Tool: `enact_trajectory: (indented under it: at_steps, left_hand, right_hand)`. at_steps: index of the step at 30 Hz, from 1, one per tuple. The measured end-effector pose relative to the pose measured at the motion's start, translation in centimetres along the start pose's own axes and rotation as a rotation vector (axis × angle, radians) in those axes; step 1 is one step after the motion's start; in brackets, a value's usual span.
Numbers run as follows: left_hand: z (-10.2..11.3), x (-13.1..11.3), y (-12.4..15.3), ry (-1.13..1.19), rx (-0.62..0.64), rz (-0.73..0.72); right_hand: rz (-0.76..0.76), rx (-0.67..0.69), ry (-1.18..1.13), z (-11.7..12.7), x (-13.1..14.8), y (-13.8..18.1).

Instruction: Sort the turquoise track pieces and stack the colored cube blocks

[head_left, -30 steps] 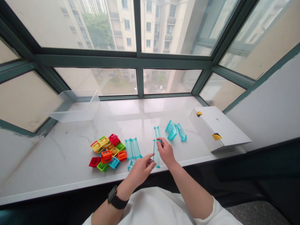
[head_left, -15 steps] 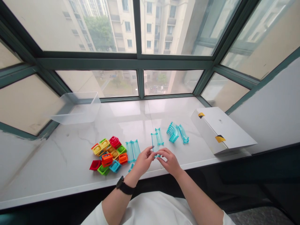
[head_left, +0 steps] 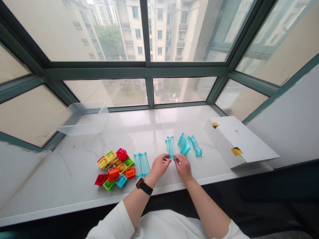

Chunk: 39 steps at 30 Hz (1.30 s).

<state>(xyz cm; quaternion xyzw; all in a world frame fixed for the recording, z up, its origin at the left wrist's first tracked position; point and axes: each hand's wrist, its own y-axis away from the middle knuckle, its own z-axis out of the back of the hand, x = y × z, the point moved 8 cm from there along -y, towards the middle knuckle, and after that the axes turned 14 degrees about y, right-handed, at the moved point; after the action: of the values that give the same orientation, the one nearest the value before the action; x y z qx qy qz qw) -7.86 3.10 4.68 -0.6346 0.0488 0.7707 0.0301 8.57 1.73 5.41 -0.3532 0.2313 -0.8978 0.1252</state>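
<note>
My left hand (head_left: 159, 165) and my right hand (head_left: 183, 166) meet at the near end of a clear blue straight track piece (head_left: 170, 146) lying on the white marble sill (head_left: 74, 186). Both pinch that end, fingers closed. Two more blue straight tracks (head_left: 141, 163) lie side by side to the left. A stack of blue curved tracks (head_left: 184, 143) sits just right of the held piece, with another blue piece (head_left: 195, 146) beside it. A black watch is on my left wrist.
A heap of several coloured square blocks (head_left: 115, 167) lies left of the tracks. A clear plastic tub (head_left: 84, 118) stands at the back left by the window. A white flat box (head_left: 236, 141) with yellow tape rests at the right.
The track piece stood on edge in my hands a second ago; now it lies flat on the sill, further back beside the curved tracks. Both hands moved forward with it.
</note>
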Motion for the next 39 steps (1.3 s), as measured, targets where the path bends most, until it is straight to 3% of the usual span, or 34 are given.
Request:
enact_trajectory:
  at_steps: [5,12,39]
  left_hand:
    - [0.3,-0.9,-0.7,-0.255,-0.053,-0.098]
    - [-0.5,-0.9,-1.9,-0.481,-0.024,-0.148]
    - [-0.6,0.6,-2.7,-0.542,-0.011,-0.027]
  right_hand:
    - [-0.013,0.003,0.001,-1.4,-0.7,-0.3]
    - [-0.029,-0.007,0.048,-2.5,-1.9,-0.2]
    - [-0.063,0.066,0.119,-3.5,-2.6,-0.5]
